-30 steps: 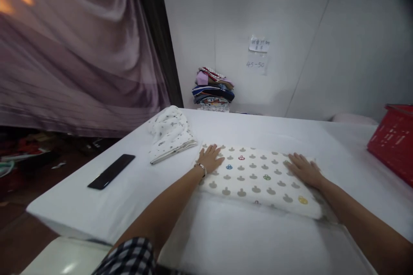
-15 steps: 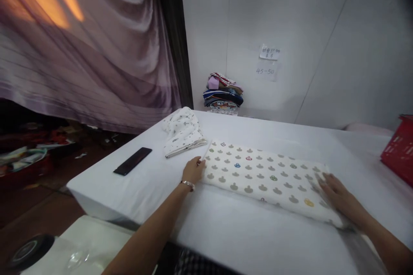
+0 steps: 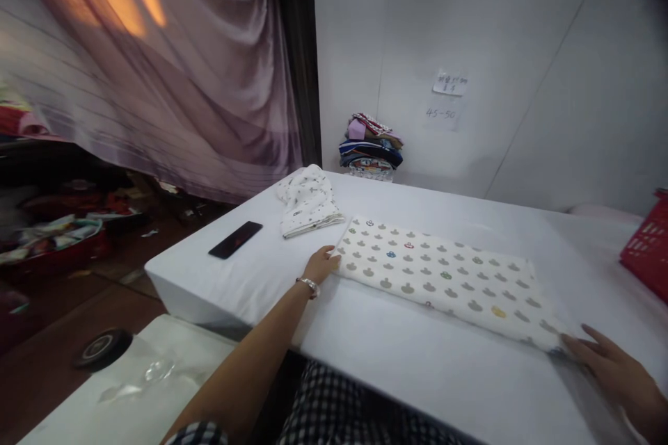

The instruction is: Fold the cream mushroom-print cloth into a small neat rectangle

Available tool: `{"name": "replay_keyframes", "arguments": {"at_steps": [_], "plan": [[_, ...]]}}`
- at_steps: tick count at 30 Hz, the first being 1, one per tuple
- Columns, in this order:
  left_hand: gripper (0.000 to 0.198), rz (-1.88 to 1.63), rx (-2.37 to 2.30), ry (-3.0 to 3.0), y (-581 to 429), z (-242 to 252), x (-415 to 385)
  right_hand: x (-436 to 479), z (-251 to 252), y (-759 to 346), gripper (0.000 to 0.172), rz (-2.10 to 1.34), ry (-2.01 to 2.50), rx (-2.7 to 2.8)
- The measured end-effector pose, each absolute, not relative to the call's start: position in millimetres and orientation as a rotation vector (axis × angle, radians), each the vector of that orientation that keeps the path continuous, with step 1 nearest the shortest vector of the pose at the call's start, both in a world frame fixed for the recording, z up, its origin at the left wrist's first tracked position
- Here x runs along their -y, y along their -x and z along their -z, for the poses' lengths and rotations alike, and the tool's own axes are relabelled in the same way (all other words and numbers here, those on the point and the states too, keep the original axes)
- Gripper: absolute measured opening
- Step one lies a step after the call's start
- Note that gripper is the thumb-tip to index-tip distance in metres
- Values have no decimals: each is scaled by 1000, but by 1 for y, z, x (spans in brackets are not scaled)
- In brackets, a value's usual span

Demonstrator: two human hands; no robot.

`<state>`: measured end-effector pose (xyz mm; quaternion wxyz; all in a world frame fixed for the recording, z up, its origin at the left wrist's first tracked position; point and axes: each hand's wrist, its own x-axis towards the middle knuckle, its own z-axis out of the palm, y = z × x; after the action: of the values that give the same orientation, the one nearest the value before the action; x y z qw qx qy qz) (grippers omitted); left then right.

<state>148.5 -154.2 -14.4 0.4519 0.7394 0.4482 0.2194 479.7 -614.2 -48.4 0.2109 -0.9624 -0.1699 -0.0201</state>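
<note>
A long folded white cloth with grey and a few coloured prints (image 3: 433,274) lies flat across the white table. My left hand (image 3: 321,265), with a bracelet at the wrist, pinches the cloth's left end. At the near right corner of the cloth, my right hand (image 3: 608,361) touches the edge with its fingertips, the fingers apart. A second white cloth with small dark prints (image 3: 309,203) lies bunched beyond my left hand.
A black phone (image 3: 236,240) lies on the white table (image 3: 182,268) at the left. Behind the table is a stack of folded clothes (image 3: 371,146). A red basket (image 3: 647,243) stands at the right. A low white surface (image 3: 140,368) is at lower left.
My right hand has moved from the top of the cloth's right end to its near right corner. My left hand stays at the left end. The whole view has shifted slightly.
</note>
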Motion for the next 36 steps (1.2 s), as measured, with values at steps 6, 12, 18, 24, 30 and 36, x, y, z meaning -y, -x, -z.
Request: {"name": "replay_keyframes", "arguments": {"at_steps": [6,12,18,24,30,36], "plan": [[27,-565,-1194,-1888,-148,10,159,596,23,-456,82,-119,2439,229],[23,-507,-1309,-2077,-140,9,169,609,38,-464,68,-66,2406,265],[32,-443,-1315,-2251,-142,-2,170,603,31,-464,74,60,2520,486],[52,-525,-917,-2690,-177,-11,197,541,24,-429,64,418,2427,1183],[67,-146,-785,-2846,-190,22,193,522,50,-418,63,125,2713,1351],[64,-73,-748,-2841,-183,12,187,531,35,-413,62,30,2649,1381]]}}
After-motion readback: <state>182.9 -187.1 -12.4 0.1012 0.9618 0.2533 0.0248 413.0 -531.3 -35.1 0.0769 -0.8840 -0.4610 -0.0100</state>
